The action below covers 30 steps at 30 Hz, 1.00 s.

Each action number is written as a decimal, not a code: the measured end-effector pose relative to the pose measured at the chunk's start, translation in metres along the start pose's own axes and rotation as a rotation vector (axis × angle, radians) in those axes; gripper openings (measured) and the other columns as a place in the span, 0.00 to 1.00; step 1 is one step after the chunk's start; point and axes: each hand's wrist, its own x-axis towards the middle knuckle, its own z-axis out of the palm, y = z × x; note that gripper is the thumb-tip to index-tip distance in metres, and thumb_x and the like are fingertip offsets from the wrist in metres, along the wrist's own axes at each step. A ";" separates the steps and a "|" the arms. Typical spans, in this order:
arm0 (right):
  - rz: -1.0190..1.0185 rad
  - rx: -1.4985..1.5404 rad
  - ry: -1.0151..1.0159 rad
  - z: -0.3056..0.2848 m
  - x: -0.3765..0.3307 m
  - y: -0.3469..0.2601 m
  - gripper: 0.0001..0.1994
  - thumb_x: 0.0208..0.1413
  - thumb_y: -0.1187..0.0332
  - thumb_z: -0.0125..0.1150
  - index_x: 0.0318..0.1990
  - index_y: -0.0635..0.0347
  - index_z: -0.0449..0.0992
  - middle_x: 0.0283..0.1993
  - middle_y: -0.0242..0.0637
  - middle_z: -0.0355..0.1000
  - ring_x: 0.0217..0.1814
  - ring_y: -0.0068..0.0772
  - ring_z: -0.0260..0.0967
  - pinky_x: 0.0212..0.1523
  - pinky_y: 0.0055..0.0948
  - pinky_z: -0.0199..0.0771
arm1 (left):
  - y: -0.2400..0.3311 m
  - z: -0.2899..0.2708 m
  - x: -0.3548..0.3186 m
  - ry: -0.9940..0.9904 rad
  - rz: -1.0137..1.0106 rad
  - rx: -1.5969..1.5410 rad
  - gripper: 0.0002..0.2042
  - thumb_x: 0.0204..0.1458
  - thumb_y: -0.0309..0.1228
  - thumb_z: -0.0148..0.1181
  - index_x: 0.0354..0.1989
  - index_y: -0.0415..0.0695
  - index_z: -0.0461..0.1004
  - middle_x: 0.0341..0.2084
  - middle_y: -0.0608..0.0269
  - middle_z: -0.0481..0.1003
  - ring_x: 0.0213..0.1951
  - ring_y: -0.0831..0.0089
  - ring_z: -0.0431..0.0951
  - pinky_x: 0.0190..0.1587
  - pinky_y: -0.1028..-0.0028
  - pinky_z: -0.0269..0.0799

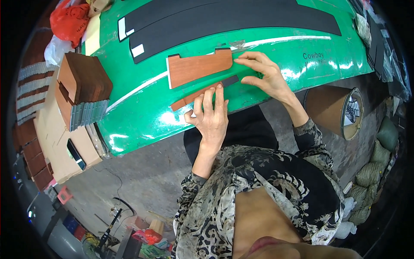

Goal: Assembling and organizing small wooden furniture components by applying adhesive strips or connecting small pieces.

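On the green tabletop [142, 112] lies a reddish-brown panel [198, 68] with a slanted right end, a pale left edge and two dark tabs along its far side. Nearer to me, a narrow brown strip [183, 102] with a dark right end lies roughly alongside it. My left hand [210, 118] rests its fingertips on the strip, thumb held apart, and covers part of it. My right hand [268, 77] is open at the panel's right end. Its fingertips are at or just beside the panel edge, with thumb and fingers spread and nothing visible between them.
Long black sheets [224, 21] with white patches lie across the table's far side. At left, a stack of brown panels [88, 82] with metallic edges stands by cardboard [60, 142]. A red plastic bag [69, 21] is behind. A brown drum-shaped bin [330, 105] stands at right.
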 end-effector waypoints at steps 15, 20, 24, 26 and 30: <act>-0.207 -0.133 -0.086 -0.001 0.002 -0.013 0.14 0.40 0.78 0.60 0.36 0.52 0.79 0.42 0.33 0.71 0.44 0.38 0.66 0.42 0.31 0.70 | 0.001 -0.002 0.009 0.031 0.021 0.050 0.18 0.43 0.35 0.61 0.45 0.64 0.73 0.43 0.70 0.64 0.47 0.70 0.59 0.44 0.62 0.47; -0.179 0.059 -0.063 0.004 0.056 -0.044 0.07 0.46 0.78 0.59 0.35 0.61 0.77 0.35 0.36 0.72 0.37 0.38 0.69 0.39 0.30 0.69 | -0.012 -0.019 0.014 -0.030 0.042 -0.217 0.20 0.42 0.28 0.60 0.48 0.58 0.72 0.44 0.66 0.66 0.48 0.69 0.62 0.44 0.62 0.49; -0.257 -0.015 -0.268 0.037 0.127 -0.065 0.07 0.50 0.73 0.56 0.37 0.61 0.75 0.34 0.40 0.72 0.36 0.41 0.70 0.36 0.34 0.69 | -0.048 -0.041 0.013 0.182 0.159 -0.457 0.20 0.41 0.25 0.60 0.46 0.54 0.73 0.41 0.63 0.69 0.46 0.68 0.68 0.46 0.64 0.51; -0.258 -0.102 -0.327 0.063 0.166 -0.057 0.07 0.50 0.70 0.56 0.36 0.60 0.75 0.34 0.40 0.72 0.37 0.42 0.70 0.36 0.36 0.69 | -0.079 -0.049 0.023 0.328 0.081 -0.334 0.19 0.43 0.24 0.60 0.46 0.52 0.72 0.43 0.63 0.70 0.47 0.68 0.68 0.46 0.64 0.52; -0.238 -0.289 -0.316 0.118 0.238 -0.033 0.07 0.49 0.67 0.57 0.34 0.58 0.75 0.34 0.40 0.72 0.40 0.44 0.70 0.39 0.39 0.70 | -0.150 -0.041 0.074 0.147 -0.169 -0.213 0.15 0.46 0.26 0.58 0.45 0.45 0.71 0.44 0.64 0.70 0.47 0.65 0.68 0.47 0.62 0.54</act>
